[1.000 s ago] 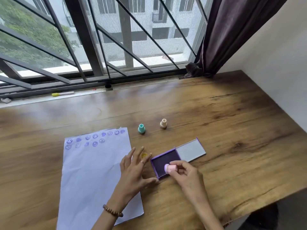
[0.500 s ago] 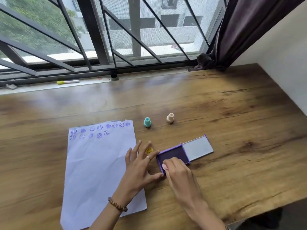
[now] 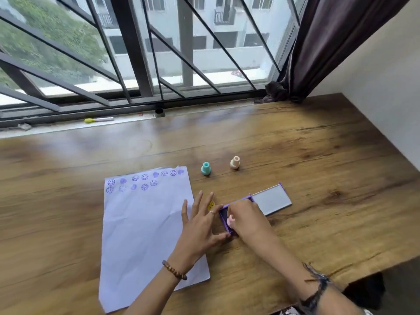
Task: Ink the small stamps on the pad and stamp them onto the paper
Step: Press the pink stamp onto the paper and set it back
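Right hand pinches the pink stamp on the pad, centre-right; left hand lies spread, released, beside it. Heavy pressing could over-ink and smear the paper.

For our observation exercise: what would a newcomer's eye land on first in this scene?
Probably the two hands at the ink pad near the desk's front: the right hand presses a pink stamp into it while the left hand steadies its edge. Next, the purple smiley prints along the top of the paper.
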Demonstrator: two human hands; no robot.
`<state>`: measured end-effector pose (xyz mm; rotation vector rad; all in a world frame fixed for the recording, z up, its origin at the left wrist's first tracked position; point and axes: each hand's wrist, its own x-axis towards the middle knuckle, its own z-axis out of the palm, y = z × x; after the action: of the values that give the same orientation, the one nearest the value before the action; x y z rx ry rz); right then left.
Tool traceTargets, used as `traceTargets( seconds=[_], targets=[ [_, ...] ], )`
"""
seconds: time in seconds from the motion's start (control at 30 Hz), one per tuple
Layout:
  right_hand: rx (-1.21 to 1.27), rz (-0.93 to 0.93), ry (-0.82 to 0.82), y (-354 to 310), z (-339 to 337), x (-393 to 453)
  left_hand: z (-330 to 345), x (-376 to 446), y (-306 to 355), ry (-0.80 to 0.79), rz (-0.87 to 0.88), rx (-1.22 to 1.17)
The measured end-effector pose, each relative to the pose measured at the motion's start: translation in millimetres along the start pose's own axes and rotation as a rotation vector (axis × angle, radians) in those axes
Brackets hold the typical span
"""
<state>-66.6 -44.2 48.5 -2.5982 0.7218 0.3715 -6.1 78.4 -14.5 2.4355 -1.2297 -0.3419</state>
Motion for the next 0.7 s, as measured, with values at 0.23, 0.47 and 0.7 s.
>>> traceTargets(
  seconds=[0.23,0.47,0.7],
  targets=[
    [0.202,0.077,-0.010,-15,-20,10,-16,-41,-41,0.107,-0.103,0.067],
    [0.549,-0.022,0.223,-98,17,35,-65,-79,-145,0.189,-0.221,0.010],
    [0.372,-0.041,0.275,-139,33,74,-72,-79,-177,-0.049,-0.269,-0.008]
  ],
)
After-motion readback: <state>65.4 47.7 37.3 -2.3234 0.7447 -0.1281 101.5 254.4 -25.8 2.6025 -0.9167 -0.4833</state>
